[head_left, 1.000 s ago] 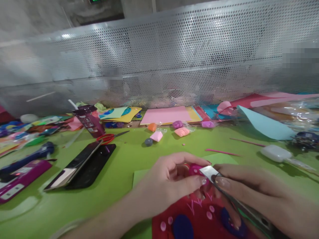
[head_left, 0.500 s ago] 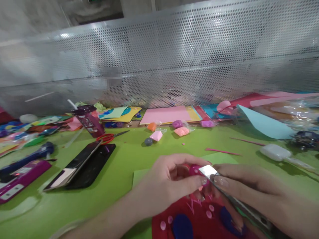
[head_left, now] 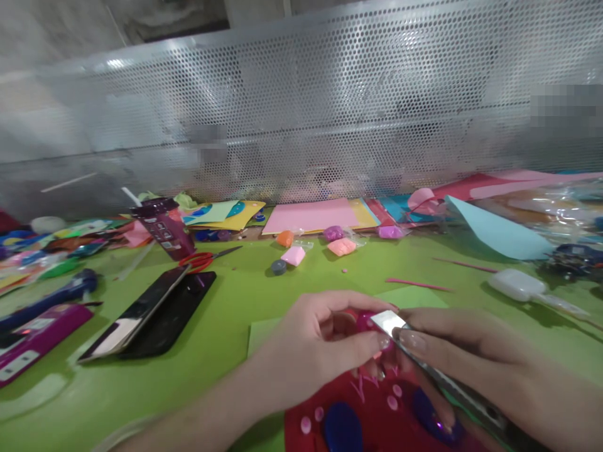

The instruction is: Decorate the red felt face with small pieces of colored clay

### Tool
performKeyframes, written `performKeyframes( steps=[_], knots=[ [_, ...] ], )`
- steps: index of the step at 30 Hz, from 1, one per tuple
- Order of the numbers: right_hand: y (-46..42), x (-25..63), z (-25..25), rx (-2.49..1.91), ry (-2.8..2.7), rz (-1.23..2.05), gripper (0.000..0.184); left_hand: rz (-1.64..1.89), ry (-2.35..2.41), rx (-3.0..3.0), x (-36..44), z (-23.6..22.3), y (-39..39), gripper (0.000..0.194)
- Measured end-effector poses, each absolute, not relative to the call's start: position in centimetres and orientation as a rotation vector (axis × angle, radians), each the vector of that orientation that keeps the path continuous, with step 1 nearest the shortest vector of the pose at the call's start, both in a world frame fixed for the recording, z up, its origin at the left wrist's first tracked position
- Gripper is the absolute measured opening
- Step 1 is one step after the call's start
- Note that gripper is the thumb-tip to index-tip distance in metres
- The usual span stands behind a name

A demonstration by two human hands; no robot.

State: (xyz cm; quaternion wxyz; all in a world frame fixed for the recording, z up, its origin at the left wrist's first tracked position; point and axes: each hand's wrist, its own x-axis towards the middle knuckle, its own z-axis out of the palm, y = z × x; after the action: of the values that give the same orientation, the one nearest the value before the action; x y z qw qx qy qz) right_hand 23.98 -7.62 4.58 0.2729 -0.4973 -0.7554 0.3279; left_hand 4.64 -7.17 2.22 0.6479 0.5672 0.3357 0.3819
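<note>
My right hand (head_left: 475, 351) grips a craft knife (head_left: 450, 386), its wide shiny blade pointing left. Between the thumb and fingers of my left hand (head_left: 313, 345) is a glossy magenta piece (head_left: 365, 321), partly covered by the fingers. The blade lies against or just over this piece; I cannot tell which. Under both hands lies a red sheet (head_left: 301, 402) with pink dots, thin pink zigzag strips, a dark blue oval (head_left: 343, 427) and another shiny blue shape (head_left: 431, 417) partly behind my right fingers.
Small packets such as a light pink one (head_left: 294, 255) lie ahead on the green table (head_left: 235, 301). To the left are a phone case (head_left: 174, 314), red-handled scissors (head_left: 198, 260) and a cup with a straw (head_left: 164, 229). A perforated metal panel (head_left: 301, 113) stands behind coloured paper (head_left: 311, 215).
The view has shifted slightly, so everything sits a little further left. Both hands keep nearly the same pose, with the blade still at the magenta piece.
</note>
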Motion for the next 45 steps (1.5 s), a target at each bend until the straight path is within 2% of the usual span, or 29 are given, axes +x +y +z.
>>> performKeyframes(
  steps=[3,5,12,21,34,45],
  knots=[
    [-7.5,24.0,4.4,-1.292,-2.020,1.283,0.042,0.859,0.770,1.280,4.7,2.3,-7.2,0.023],
    [-7.6,24.1,4.3,-1.240,-1.969,1.366,0.041,0.868,0.771,1.265,4.7,2.4,-7.2,0.023],
    [-8.2,23.4,4.8,-1.283,-1.870,1.233,0.042,0.895,0.751,1.226,4.8,2.7,-7.1,0.026],
    [-7.7,23.7,4.8,-1.206,-1.943,1.230,0.037,0.940,0.764,1.199,5.0,3.0,-7.3,0.021],
    [-8.0,23.9,5.0,-1.168,-2.028,1.185,0.034,0.955,0.785,1.401,4.7,3.0,-7.3,0.030],
    [-8.4,24.2,5.4,-1.137,-2.129,0.971,0.036,0.890,0.789,1.500,4.5,4.2,-8.0,0.031]
  ],
)
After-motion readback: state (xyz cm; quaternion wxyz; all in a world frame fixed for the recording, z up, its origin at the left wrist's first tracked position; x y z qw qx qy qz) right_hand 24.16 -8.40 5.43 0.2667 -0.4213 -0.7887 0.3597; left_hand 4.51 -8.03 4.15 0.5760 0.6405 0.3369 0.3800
